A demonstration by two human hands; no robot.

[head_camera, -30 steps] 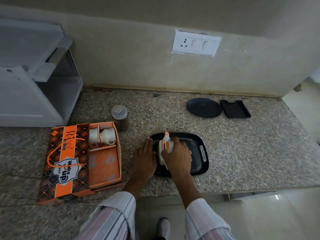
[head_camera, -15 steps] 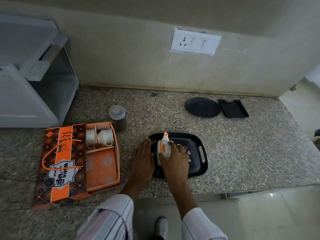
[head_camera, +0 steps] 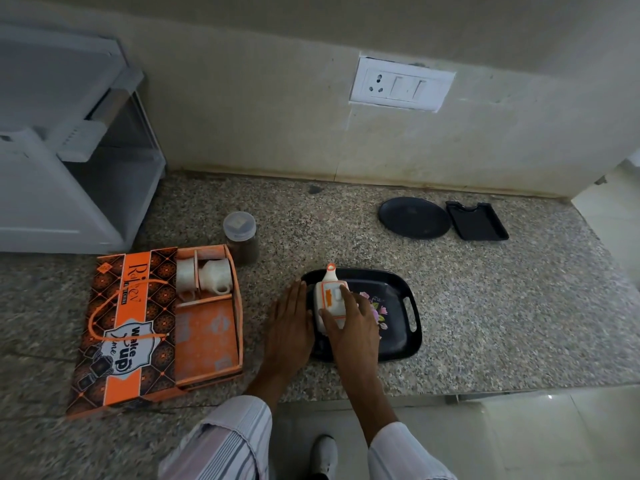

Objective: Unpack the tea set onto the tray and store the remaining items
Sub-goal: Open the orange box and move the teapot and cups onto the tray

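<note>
My left hand (head_camera: 289, 325) lies flat, palm down, fingers straight & together, pointing away from me, thumb side twd the right hand. Left forearm runs back to a striped sleeve (head_camera: 225, 441), rolled near the elbow. My right hand (head_camera: 351, 318) is palm down, fingers spread & bent, index fwd, thumb out to the left; fingertips press on sth white. Right forearm bare up to a pale cuff (head_camera: 398, 445).

Open table (head_camera: 502, 306) right of the black tray (head_camera: 398, 344) and behind it up to the round plate (head_camera: 414, 217) and small dish (head_camera: 476, 220). Left approach narrowed by orange box (head_camera: 156, 327) and lidded jar (head_camera: 241, 237). Tray's left half occupied by both hands (head_camera: 291, 327) and white-orange vessel (head_camera: 330, 299).
</note>
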